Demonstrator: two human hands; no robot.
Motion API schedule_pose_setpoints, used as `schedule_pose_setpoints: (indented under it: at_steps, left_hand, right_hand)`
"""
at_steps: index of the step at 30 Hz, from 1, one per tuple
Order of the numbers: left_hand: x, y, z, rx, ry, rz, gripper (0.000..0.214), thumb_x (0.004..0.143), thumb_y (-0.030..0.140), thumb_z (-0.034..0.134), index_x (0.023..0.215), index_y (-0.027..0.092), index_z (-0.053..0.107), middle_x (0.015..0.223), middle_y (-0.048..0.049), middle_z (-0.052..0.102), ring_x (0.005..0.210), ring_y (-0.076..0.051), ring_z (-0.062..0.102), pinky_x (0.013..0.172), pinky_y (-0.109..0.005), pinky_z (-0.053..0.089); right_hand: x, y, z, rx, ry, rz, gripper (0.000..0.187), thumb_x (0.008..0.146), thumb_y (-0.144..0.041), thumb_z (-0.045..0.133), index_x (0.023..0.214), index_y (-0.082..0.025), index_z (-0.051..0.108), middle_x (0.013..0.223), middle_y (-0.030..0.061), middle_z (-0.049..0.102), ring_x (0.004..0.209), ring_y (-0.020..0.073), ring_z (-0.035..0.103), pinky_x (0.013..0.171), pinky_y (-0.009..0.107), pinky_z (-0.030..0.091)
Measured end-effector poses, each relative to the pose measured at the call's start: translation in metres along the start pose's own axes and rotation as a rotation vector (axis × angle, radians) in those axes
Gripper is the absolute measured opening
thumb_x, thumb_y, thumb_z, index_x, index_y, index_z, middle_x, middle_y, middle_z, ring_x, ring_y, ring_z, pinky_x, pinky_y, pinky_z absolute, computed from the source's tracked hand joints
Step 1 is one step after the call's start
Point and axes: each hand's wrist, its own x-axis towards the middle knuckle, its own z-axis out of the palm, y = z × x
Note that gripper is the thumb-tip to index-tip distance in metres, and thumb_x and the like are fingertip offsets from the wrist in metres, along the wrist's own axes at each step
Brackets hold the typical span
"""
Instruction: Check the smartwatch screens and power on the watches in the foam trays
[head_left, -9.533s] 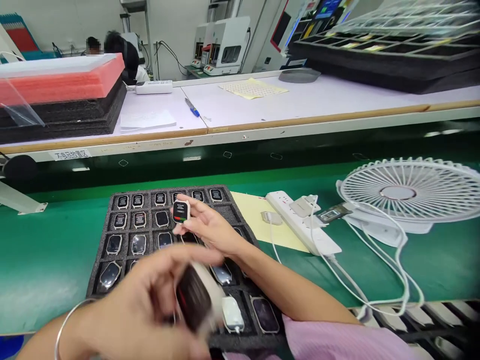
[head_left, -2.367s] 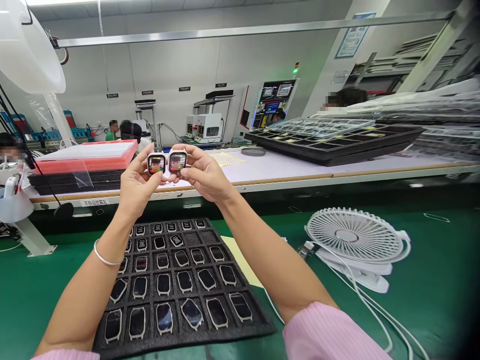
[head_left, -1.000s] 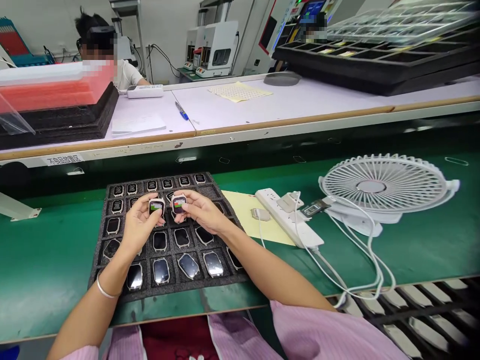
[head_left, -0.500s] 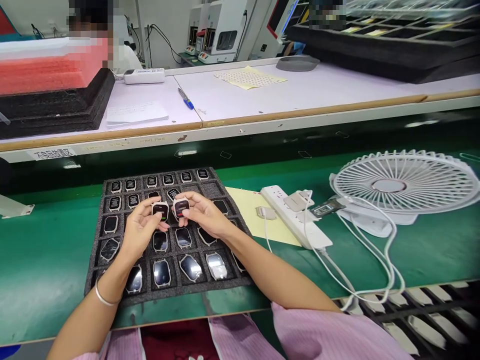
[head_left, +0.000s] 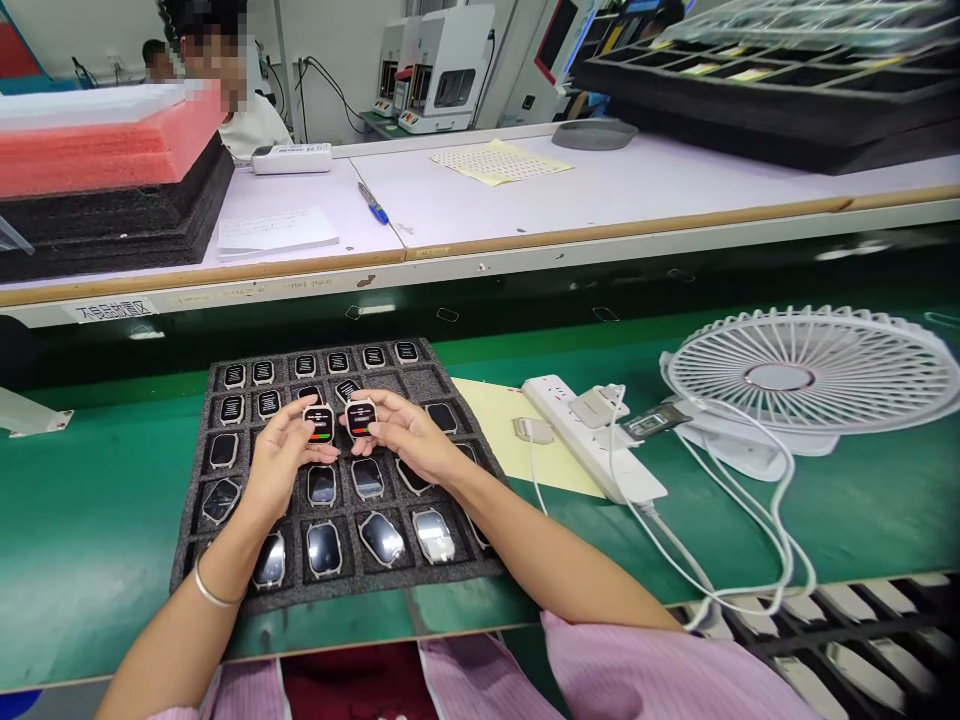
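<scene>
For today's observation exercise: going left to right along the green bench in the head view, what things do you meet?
Black foam tray of watch bodies → left hand holding a watch body → right hand holding a second watch body → yellow sheet → white power strip → white fan.

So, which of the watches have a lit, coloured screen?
Only the two held above the foam tray: left hand's watch and right hand's watch. Those in the tray look dark.

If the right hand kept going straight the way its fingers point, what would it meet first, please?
Probably the left hand and its small white smartwatch body: the right hand points leftward at them, a narrow gap apart; depth is unclear.
</scene>
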Motion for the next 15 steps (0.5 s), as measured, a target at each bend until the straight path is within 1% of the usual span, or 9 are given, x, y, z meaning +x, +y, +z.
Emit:
schedule_pose_setpoints:
  at_steps: [2,4,7,9,12,15]
  left_hand:
    - [0.000,0.002,0.000,-0.029,0.034,-0.005,0.054,0.079,0.043,0.074,0.124,0.016,0.060,0.080,-0.0011,0.069,0.064,-0.019,0.074,0.064,-0.032,0.063]
    - [0.000,0.002,0.000,-0.041,0.057,-0.003,0.056,0.078,0.042,0.075,0.125,0.016,0.060,0.080,-0.0012,0.070,0.064,-0.019,0.074,0.065,-0.031,0.063]
    - [0.000,0.003,0.000,-0.051,0.070,-0.003,0.056,0.076,0.039,0.076,0.125,0.016,0.060,0.082,-0.0008,0.070,0.064,-0.019,0.074,0.064,-0.030,0.062]
    - [-0.002,0.006,0.001,-0.062,0.069,0.010,0.055,0.076,0.039,0.076,0.124,0.015,0.061,0.083,-0.0015,0.071,0.064,-0.019,0.074,0.063,-0.030,0.063]
    - [-0.011,0.019,0.004,-0.076,0.064,0.097,0.049,0.080,0.042,0.074,0.121,0.016,0.063,0.084,-0.0034,0.072,0.064,-0.020,0.074,0.063,-0.032,0.064]
    - [-0.031,0.040,0.003,-0.053,0.087,0.251,0.040,0.085,0.042,0.071,0.117,0.018,0.065,0.093,-0.0059,0.073,0.067,-0.021,0.074,0.063,-0.036,0.065]
  right_hand:
    - [-0.001,-0.001,0.001,0.016,0.006,0.019,0.048,0.085,-0.026,0.075,0.129,-0.021,0.056,0.101,0.0055,0.072,0.078,0.0179,0.073,0.073,0.032,0.059]
    - [-0.002,-0.001,0.003,0.026,0.006,0.032,0.050,0.084,-0.025,0.075,0.130,-0.021,0.057,0.101,0.0050,0.072,0.081,0.0188,0.074,0.075,0.032,0.059]
    - [-0.002,-0.001,0.004,0.033,0.017,0.043,0.051,0.080,-0.023,0.079,0.126,-0.022,0.058,0.102,0.0045,0.072,0.080,0.0187,0.075,0.074,0.032,0.060]
    - [-0.002,-0.003,0.005,0.047,0.031,0.051,0.048,0.081,-0.026,0.079,0.124,-0.021,0.059,0.100,0.0044,0.072,0.078,0.0185,0.075,0.073,0.032,0.060]
    - [-0.005,-0.015,0.012,0.070,0.034,0.035,0.042,0.089,-0.038,0.073,0.125,-0.021,0.060,0.101,0.0065,0.073,0.078,0.0196,0.075,0.076,0.035,0.060]
    - [-0.022,-0.039,0.026,0.050,0.024,-0.060,0.039,0.095,-0.046,0.067,0.126,-0.023,0.060,0.107,0.0078,0.074,0.080,0.0211,0.076,0.078,0.039,0.061]
